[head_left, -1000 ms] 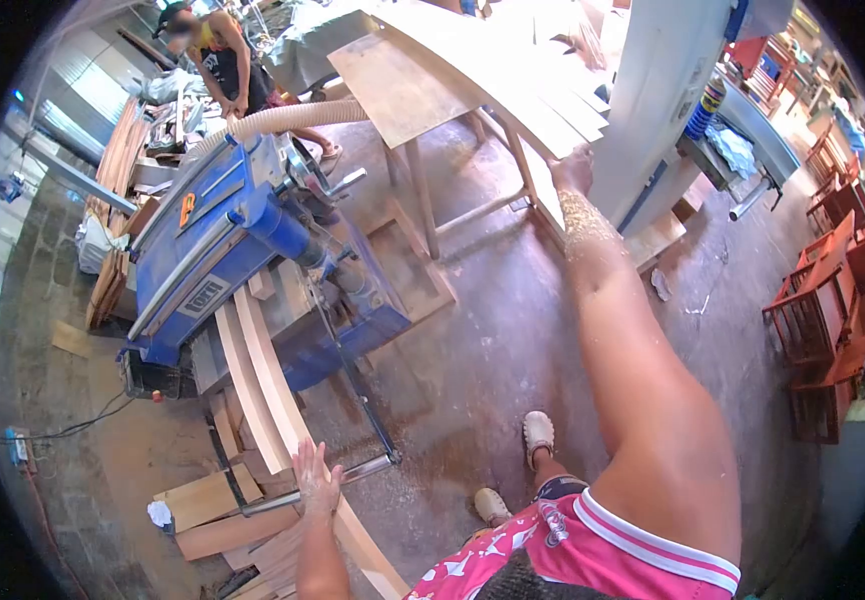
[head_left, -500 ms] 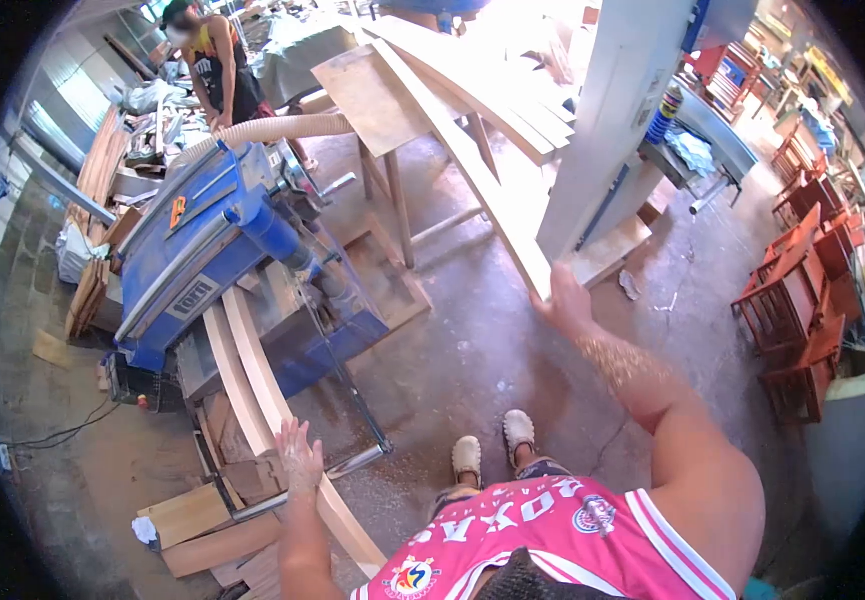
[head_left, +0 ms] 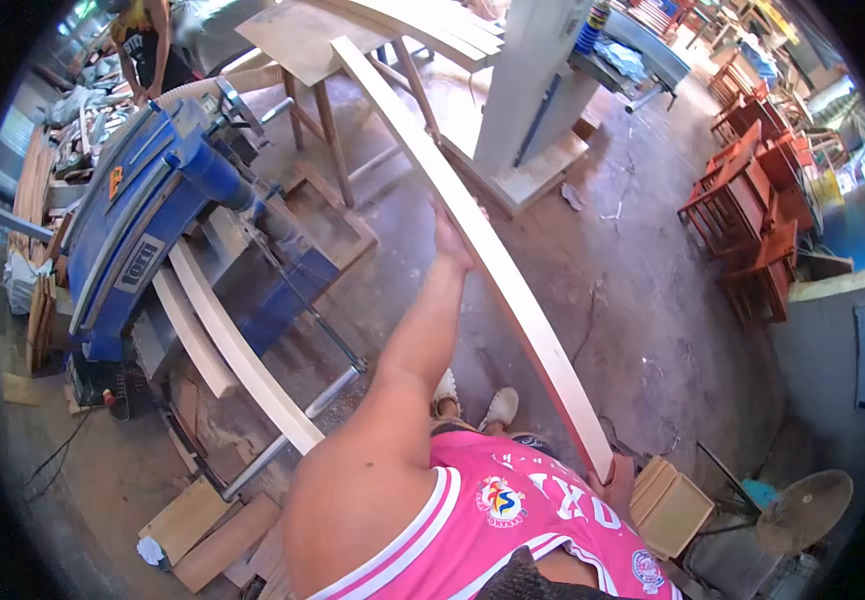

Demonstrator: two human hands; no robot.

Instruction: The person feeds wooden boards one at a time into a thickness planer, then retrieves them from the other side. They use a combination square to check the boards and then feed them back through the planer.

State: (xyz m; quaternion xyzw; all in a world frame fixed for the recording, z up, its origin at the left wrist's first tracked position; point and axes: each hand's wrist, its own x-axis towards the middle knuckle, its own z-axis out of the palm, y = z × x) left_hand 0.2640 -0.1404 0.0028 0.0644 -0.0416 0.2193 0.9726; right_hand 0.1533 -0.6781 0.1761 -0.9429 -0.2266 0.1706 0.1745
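Note:
A long pale wood plank (head_left: 519, 285) runs diagonally from the far worktop down to my right side. My left hand (head_left: 456, 238) reaches across and is closed around the plank's left edge near its middle; part of its fingers is hidden under the wood. My right hand (head_left: 616, 480) grips the near end beside my hip. To the left, a blue woodworking machine (head_left: 138, 215) has two more planks sticking out of it, a longer one (head_left: 243, 350) and a shorter one (head_left: 191, 335). Neither hand touches those.
A wooden worktop on legs (head_left: 288, 40) stands ahead, with several planks (head_left: 423, 28) beyond it. A grey machine column (head_left: 525, 110) rises right of it. Reddish wooden chairs (head_left: 753, 190) line the right, a fan (head_left: 803, 510) sits lower right. Another person (head_left: 143, 45) stands upper left.
My right hand has drawn the plank toward my body, to my right hip. My left hand has left the planks at the blue machine and taken hold of this plank's middle.

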